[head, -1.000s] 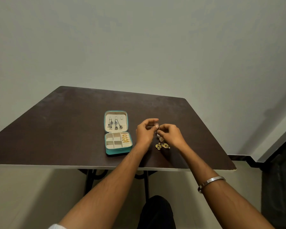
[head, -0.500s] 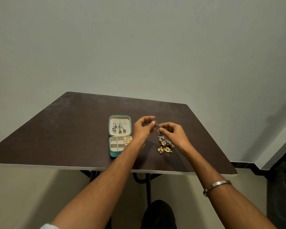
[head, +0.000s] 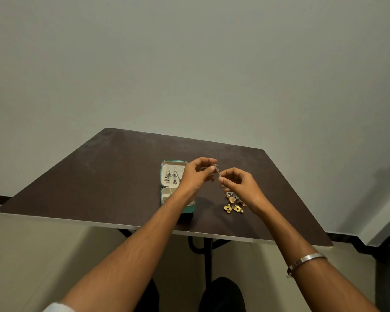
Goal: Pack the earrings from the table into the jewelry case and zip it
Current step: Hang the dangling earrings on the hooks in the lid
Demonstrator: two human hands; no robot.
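Observation:
A small teal jewelry case (head: 164,174) lies open on the dark table (head: 113,176), with silver drop earrings hung in its cream lid. My left hand (head: 195,175) hovers over the case's right side and pinches a small dark earring (head: 216,166) at its fingertips. My right hand (head: 241,185) pinches the lower end of that same earring, just to the right. Below my right hand several loose earrings (head: 233,198) lie in a heap, and two gold flower-shaped earrings (head: 232,208) lie nearer the front edge. My left forearm hides most of the case's tray.
The table's front edge (head: 144,226) runs below my forearms, with black legs under it. A plain wall stands behind the table. A silver bangle (head: 306,260) is on my right wrist.
The view has shifted, so the case and hands sit further right and lower. My hands have come slightly apart, still pinching the small earring between them. The heap under my right hand now shows.

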